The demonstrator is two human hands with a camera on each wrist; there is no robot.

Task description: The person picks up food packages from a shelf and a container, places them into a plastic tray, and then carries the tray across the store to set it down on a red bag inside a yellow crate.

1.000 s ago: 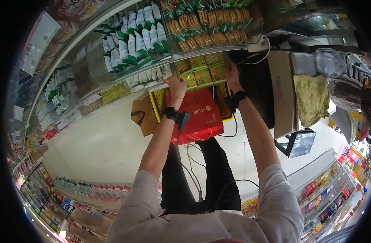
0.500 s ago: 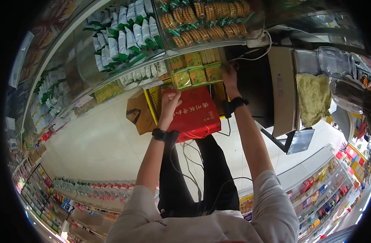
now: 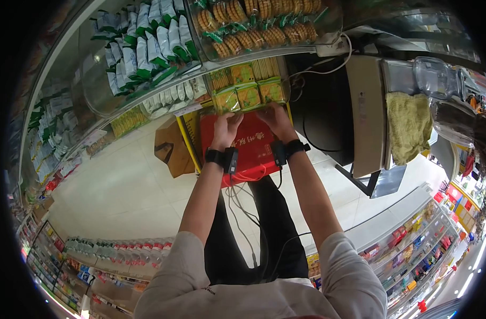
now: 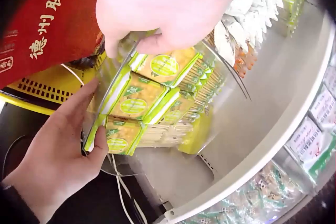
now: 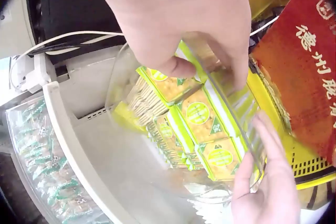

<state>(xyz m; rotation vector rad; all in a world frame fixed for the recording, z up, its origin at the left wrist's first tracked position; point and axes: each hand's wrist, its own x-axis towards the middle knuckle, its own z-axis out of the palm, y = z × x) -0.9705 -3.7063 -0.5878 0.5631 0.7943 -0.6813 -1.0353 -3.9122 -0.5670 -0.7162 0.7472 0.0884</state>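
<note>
In the head view, a clear plastic bin [image 5: 242, 103] of green-and-yellow packs of crackers [image 3: 248, 95] sits at the shelf's lower level. My left hand [image 3: 225, 130] grips the near wall of this bin towards its left end. Towards the right end, my right hand [image 3: 277, 121] holds the same wall, its thumb inside the rim and fingers outside in the right wrist view. Directly below both hands, a red gift bag [image 3: 248, 146] with cord handles lies over a yellow basket [image 3: 190, 130], covering much of it.
Above the bin, a display holds white-and-green packets [image 3: 152, 48] and wrapped round biscuits [image 3: 253, 37]. A brown bag [image 3: 174, 149] stands left of the basket. On the right are a white cable [image 3: 333, 66], a grey-beige box [image 3: 368, 117] and a yellowish cloth [image 3: 405, 127].
My right hand has come from the bin's right side round to its near wall. My left hand left the bin's left side, drew back, and now grips the near wall.
</note>
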